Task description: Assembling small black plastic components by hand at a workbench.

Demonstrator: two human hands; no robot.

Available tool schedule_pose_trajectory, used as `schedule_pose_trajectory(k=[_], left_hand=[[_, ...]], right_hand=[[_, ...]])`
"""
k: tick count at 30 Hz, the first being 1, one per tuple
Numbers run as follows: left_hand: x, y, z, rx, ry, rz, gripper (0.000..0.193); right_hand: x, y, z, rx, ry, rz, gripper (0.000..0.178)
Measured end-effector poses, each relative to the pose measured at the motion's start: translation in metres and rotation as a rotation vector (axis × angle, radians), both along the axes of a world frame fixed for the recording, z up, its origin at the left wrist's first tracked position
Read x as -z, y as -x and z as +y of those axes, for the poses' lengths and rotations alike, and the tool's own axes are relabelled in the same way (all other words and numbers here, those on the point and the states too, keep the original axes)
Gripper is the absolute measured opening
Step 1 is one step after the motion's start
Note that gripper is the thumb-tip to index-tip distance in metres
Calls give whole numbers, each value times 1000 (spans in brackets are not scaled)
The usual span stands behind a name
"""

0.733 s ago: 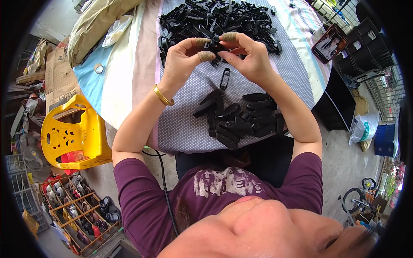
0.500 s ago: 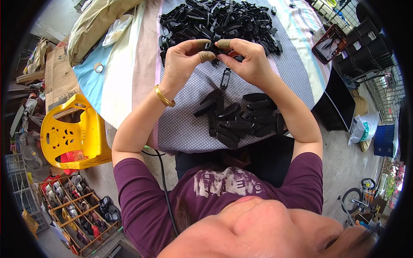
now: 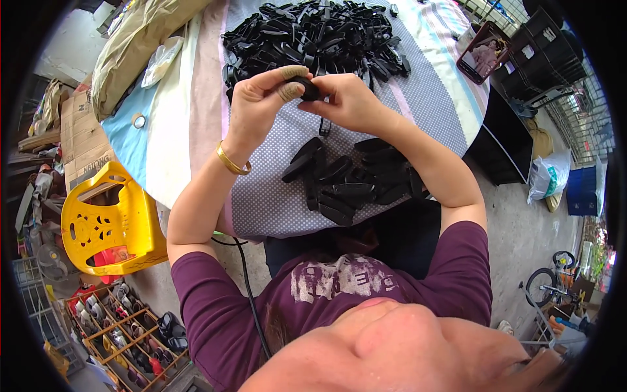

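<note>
Between my two hands, over the table, is a small black rounded plastic piece point(image 3: 308, 89); its exact kind I cannot make out. My left hand point(image 3: 256, 101) pinches it from the left with thumb and forefinger, both wrapped in tan tape. From the right, my right hand point(image 3: 347, 99) grips the same piece with its fingertips, partly hiding it. Just below the hands lies a narrow black frame-like part point(image 3: 324, 127). Closer to my body is a loose group of black oval pieces point(image 3: 353, 188). Beyond my hands spreads a large heap of black plastic parts point(image 3: 313, 42).
A patterned cloth covers the table point(image 3: 261, 202). A phone point(image 3: 484, 53) stands at the far right near black crates point(image 3: 545, 55). A tape roll point(image 3: 138, 121) lies on the left side. A yellow chair point(image 3: 114, 222) and a shoe rack point(image 3: 124, 333) are at the left.
The view has shifted slightly, so the table sits further left. My hands have turned the held piece, and its dark rounded face now shows between my fingers.
</note>
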State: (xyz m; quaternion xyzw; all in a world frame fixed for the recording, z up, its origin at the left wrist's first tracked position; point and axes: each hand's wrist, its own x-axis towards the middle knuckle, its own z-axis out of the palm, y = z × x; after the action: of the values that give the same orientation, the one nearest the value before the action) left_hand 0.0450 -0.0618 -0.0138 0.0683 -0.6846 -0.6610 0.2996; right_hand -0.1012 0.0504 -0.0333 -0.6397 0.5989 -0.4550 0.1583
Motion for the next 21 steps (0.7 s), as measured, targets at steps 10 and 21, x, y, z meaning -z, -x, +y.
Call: schedule_pose_trajectory(k=[10,21], left_hand=[[2,-2,1,-27,173,-97,28],[-10,-8,5,-146,711,-319,40]], right_hand=[[-5,4,2,-40,-116,152,28],[-19,18,15,-225,-279,571,29]])
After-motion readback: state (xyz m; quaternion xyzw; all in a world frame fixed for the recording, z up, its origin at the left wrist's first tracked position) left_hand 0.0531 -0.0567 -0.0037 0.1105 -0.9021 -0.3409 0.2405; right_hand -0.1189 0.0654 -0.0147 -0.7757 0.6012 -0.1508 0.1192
